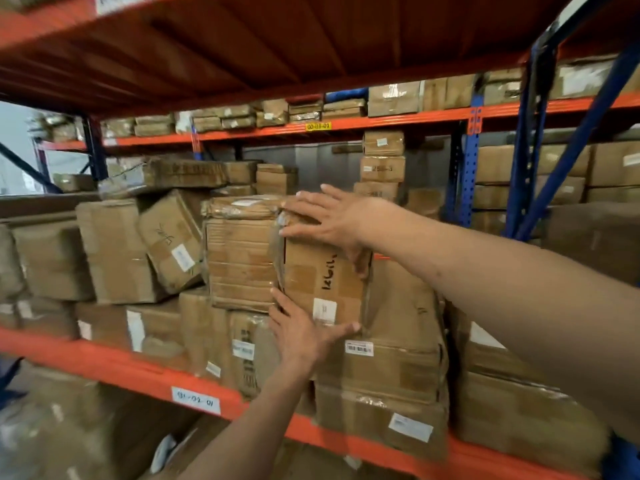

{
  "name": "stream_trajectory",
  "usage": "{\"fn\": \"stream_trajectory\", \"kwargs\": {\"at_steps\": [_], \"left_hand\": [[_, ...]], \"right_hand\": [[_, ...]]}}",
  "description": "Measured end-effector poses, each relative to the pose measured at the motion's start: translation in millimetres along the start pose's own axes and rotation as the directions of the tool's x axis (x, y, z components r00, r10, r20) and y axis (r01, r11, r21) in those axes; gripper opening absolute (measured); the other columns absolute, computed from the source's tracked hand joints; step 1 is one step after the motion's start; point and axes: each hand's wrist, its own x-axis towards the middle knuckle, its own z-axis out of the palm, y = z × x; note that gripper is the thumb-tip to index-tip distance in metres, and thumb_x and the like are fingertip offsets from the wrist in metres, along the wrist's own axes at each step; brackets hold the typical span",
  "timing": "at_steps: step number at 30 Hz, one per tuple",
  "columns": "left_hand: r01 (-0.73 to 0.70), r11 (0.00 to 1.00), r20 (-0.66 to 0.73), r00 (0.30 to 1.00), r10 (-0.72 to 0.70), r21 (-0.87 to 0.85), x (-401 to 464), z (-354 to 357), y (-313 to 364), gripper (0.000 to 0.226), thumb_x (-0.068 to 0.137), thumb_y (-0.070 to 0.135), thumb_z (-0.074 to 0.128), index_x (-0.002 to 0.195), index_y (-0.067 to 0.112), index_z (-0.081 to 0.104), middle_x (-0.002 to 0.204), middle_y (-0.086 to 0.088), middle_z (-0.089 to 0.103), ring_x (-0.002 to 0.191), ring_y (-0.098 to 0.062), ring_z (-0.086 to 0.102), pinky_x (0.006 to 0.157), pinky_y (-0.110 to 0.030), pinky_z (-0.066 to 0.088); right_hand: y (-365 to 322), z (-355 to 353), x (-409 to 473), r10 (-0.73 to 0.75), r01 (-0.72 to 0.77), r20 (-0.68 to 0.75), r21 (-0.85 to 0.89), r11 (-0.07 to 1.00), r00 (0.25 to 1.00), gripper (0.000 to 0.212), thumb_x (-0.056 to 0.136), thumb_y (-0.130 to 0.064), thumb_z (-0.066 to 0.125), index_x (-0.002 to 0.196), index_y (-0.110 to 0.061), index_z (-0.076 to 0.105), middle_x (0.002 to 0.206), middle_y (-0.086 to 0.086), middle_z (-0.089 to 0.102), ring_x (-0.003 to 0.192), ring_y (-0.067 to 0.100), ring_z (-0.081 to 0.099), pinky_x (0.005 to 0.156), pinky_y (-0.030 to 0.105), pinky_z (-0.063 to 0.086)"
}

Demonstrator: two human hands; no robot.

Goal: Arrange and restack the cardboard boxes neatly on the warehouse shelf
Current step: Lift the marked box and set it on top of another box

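Observation:
A brown cardboard box [322, 282] with black handwriting and a white label stands upright on the middle shelf, atop lower boxes. My right hand [329, 220] clasps its top edge, fingers over the top and thumb down the right side. My left hand [301, 330] holds its bottom left corner, thumb stretched under the lower edge. A taped, creased box [242, 258] stands tight against its left side. Further left, a smaller box [173, 240] leans tilted between neighbours.
The orange shelf beam [114, 365] with a white label runs along the front. Large boxes [384, 372] fill the lower layer. Stacks of boxes [381, 161] stand behind, a blue upright [467, 168] is at the right, and the orange deck above [277, 39] is close overhead.

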Motion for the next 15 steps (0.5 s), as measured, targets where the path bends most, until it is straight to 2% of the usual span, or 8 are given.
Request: {"fn": "stream_trajectory", "kwargs": {"at_steps": [3, 6, 8, 10, 12, 15], "left_hand": [[0.050, 0.998, 0.017, 0.999, -0.051, 0.042, 0.5, 10.5, 7.2, 0.176, 0.035, 0.080, 0.081, 0.142, 0.002, -0.035, 0.158, -0.028, -0.005, 0.148, -0.041, -0.002, 0.121, -0.053, 0.003], [0.106, 0.994, -0.010, 0.994, -0.106, 0.039, 1.9, 16.2, 19.8, 0.177, 0.035, 0.076, 0.084, 0.138, 0.003, -0.039, 0.158, -0.026, -0.007, 0.148, -0.042, -0.002, 0.121, -0.055, 0.004], [0.068, 0.998, -0.039, 0.997, -0.067, 0.017, 2.7, 21.3, 21.8, 0.173, 0.040, 0.071, 0.087, 0.142, 0.002, -0.034, 0.157, -0.028, -0.002, 0.147, -0.043, 0.002, 0.120, -0.054, 0.006], [0.008, 1.000, -0.062, 0.998, -0.007, 0.023, 2.1, 26.5, 20.3, 0.166, 0.046, 0.065, 0.088, 0.146, -0.001, -0.027, 0.155, -0.030, 0.004, 0.145, -0.045, 0.007, 0.119, -0.051, 0.008], [-0.029, 0.999, -0.057, 0.998, 0.031, 0.045, 2.8, 28.6, 19.3, 0.162, 0.048, 0.063, 0.088, 0.147, -0.001, -0.024, 0.155, -0.032, 0.005, 0.144, -0.046, 0.009, 0.119, -0.051, 0.010], [-0.091, 0.994, -0.057, 0.994, 0.095, 0.066, 7.6, 27.2, 17.3, 0.160, 0.048, 0.063, 0.087, 0.148, -0.002, -0.020, 0.154, -0.033, 0.006, 0.144, -0.047, 0.010, 0.119, -0.051, 0.012]], "right_hand": [[-11.9, 6.3, 21.2, 0.012, 0.000, 0.070, -0.166, 0.986, 0.998, 0.155, 0.053, -0.048, 0.095, 0.156, -0.036, -0.020, 0.160, 0.006, -0.037, 0.147, 0.031, -0.031, 0.116, 0.059, -0.016], [-15.4, 5.1, 31.2, 0.055, -0.005, 0.134, -0.349, 0.937, 0.990, 0.152, 0.058, -0.045, 0.093, 0.155, -0.033, -0.023, 0.160, 0.009, -0.035, 0.145, 0.032, -0.034, 0.116, 0.060, -0.018], [-16.3, 4.9, 34.9, 0.101, -0.014, 0.180, -0.431, 0.902, 0.978, 0.148, 0.064, -0.037, 0.091, 0.154, -0.033, -0.027, 0.160, 0.010, -0.035, 0.144, 0.033, -0.035, 0.112, 0.059, -0.023], [-16.8, 6.3, 30.1, 0.157, -0.035, 0.196, -0.512, 0.858, 0.968, 0.145, 0.068, -0.038, 0.088, 0.152, -0.033, -0.030, 0.160, 0.012, -0.035, 0.144, 0.033, -0.035, 0.104, 0.058, -0.028], [-12.3, 14.1, 26.7, 0.148, -0.039, 0.156, -0.551, 0.834, 0.977, 0.142, 0.072, -0.042, 0.085, 0.152, -0.030, -0.032, 0.160, 0.015, -0.034, 0.144, 0.034, -0.034, 0.104, 0.057, -0.028], [-2.3, 17.2, 21.4, 0.062, -0.030, 0.034, -0.582, 0.813, 0.997, 0.140, 0.073, -0.041, 0.084, 0.153, -0.023, -0.030, 0.162, 0.016, -0.030, 0.147, 0.035, -0.029, 0.116, 0.059, -0.018]]}}
